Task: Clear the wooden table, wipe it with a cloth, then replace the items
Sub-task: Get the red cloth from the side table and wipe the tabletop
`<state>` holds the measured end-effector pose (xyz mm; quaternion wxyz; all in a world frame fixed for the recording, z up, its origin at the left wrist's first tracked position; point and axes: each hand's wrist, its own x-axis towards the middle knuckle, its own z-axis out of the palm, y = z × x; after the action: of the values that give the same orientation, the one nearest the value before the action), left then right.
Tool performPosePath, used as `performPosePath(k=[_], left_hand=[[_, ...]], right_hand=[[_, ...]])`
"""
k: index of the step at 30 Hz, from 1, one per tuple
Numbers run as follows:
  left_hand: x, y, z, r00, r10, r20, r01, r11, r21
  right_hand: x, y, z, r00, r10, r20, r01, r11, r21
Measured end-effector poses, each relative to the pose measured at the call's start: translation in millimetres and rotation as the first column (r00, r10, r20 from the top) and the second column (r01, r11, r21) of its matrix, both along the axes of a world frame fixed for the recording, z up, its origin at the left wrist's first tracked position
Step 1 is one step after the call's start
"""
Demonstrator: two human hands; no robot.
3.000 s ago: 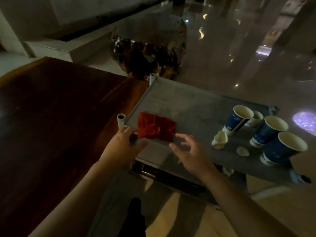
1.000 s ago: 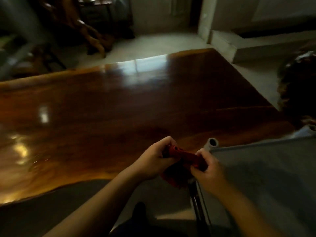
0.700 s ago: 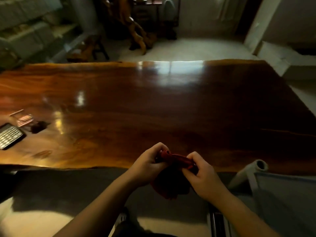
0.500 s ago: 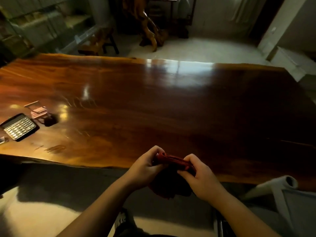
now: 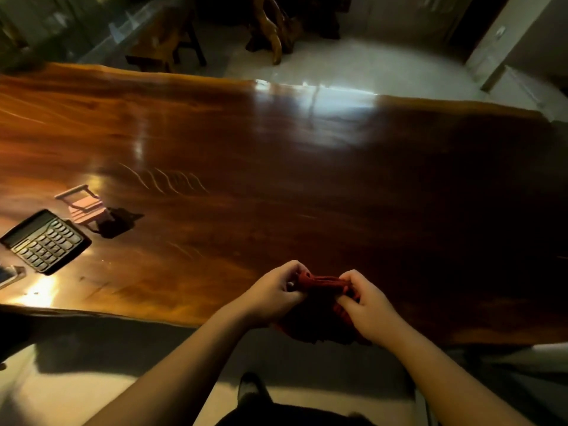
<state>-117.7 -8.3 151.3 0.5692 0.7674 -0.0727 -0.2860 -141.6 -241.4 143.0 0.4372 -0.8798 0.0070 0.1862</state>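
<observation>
Over table (image 5: 276, 155) edge, my left hand (image 5: 270, 298) and right hand (image 5: 367, 309) still pinch the cloth (image 5: 319, 284). Calculator (image 5: 46, 241) now fully in view, left.

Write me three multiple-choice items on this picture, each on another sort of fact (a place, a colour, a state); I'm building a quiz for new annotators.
1. Where does the calculator lie on the wooden table?
A. at the far right end
B. near the left end, by the near edge
C. in the middle

2. What colour is the cloth?
A. red
B. white
C. blue

3. How is the cloth held?
A. spread flat on the table
B. draped over one forearm
C. bunched between both hands

Answers:
1 B: it sits at the left, beside a small pink stand.
2 A: the fabric between the hands is red.
3 C: the left hand and the right hand each grip an end, over the table's near edge.
</observation>
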Motion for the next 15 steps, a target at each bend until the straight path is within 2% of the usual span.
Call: performPosePath(k=[10,13,15], left_hand=[[89.5,-0.5,-22.1,0.997,-0.043,0.068,0.031,0.984,0.173],[117.0,-4.5,-43.9,0.998,0.029,0.049,-0.039,0.973,0.23],[126.6,2.3,-58.1,0.989,0.109,0.099,-0.137,0.927,0.35]], right_hand=[[95.0,10.9,-21.5,0.993,-0.099,-0.069,0.094,0.993,-0.065],[132.8,8.4,-42.6,0.984,-0.142,-0.11,0.13,0.985,-0.114],[152.0,6.6,-62.3,0.976,-0.181,-0.121,0.148,0.959,-0.243]])
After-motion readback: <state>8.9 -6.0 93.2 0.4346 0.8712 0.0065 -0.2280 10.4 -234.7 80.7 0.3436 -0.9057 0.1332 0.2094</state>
